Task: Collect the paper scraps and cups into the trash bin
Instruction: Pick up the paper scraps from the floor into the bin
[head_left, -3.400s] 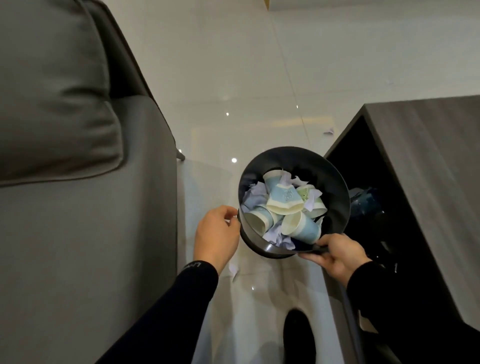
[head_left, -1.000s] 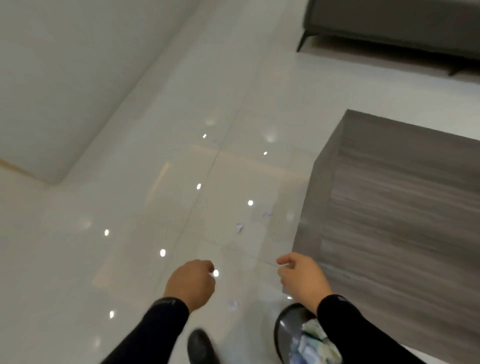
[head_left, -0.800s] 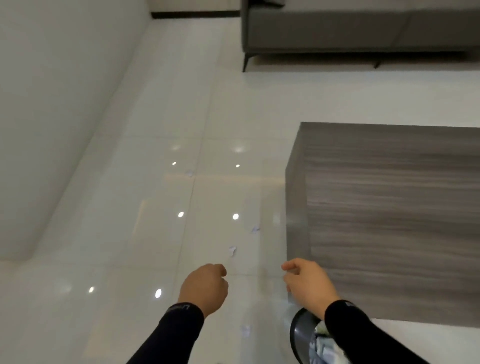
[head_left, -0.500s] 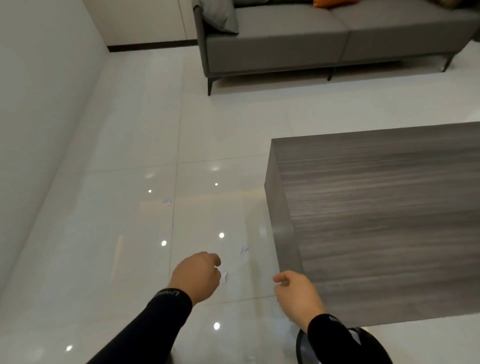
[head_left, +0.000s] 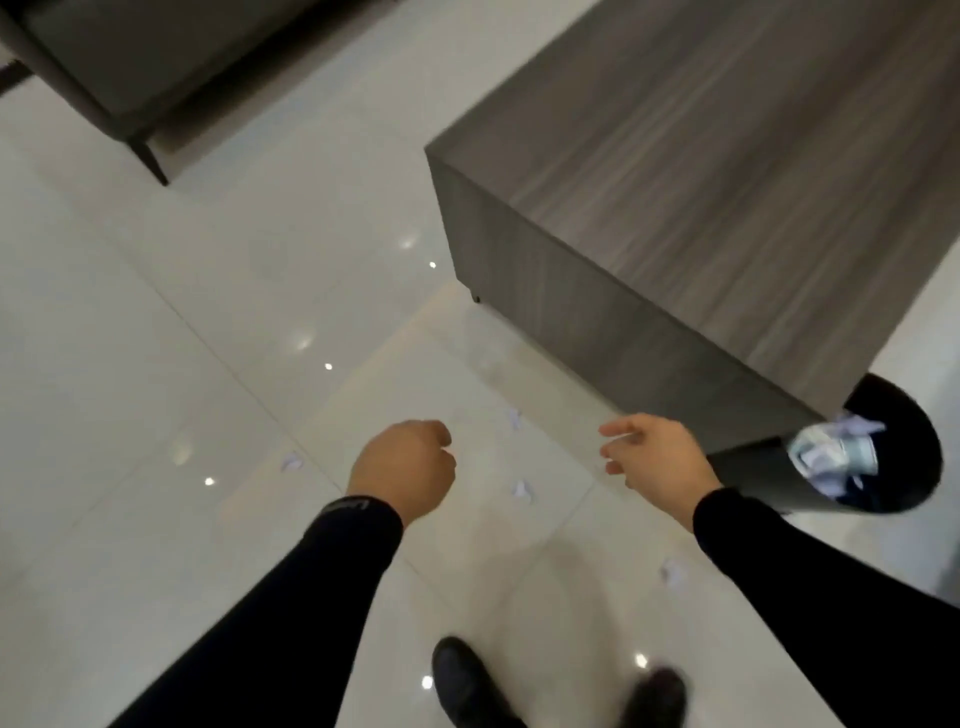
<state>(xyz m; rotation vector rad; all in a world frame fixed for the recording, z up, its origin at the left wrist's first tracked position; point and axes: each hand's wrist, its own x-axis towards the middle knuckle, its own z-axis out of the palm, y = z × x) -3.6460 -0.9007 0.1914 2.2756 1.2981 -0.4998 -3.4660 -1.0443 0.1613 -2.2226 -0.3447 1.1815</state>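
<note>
The black round trash bin (head_left: 914, 467) stands on the floor at the right, beside the near corner of the table, with cups and crumpled paper (head_left: 836, 452) inside. Small white paper scraps lie on the glossy tiles: one (head_left: 521, 490) between my hands, one (head_left: 514, 417) further off, one (head_left: 292, 461) to the left, one (head_left: 674, 571) near my right sleeve. My left hand (head_left: 402, 470) hangs above the floor with fingers curled in, holding nothing I can see. My right hand (head_left: 657, 457) is loosely open with fingers apart, left of the bin.
A low grey wood-grain table (head_left: 727, 171) fills the upper right. A grey sofa (head_left: 156, 57) on thin dark legs stands at the upper left. My two black shoes (head_left: 467, 680) are at the bottom edge on the white tiled floor.
Both hands let go of the bin, which now stands on the floor at the right. My view swung round and tilted down; more scraps show near my feet.
</note>
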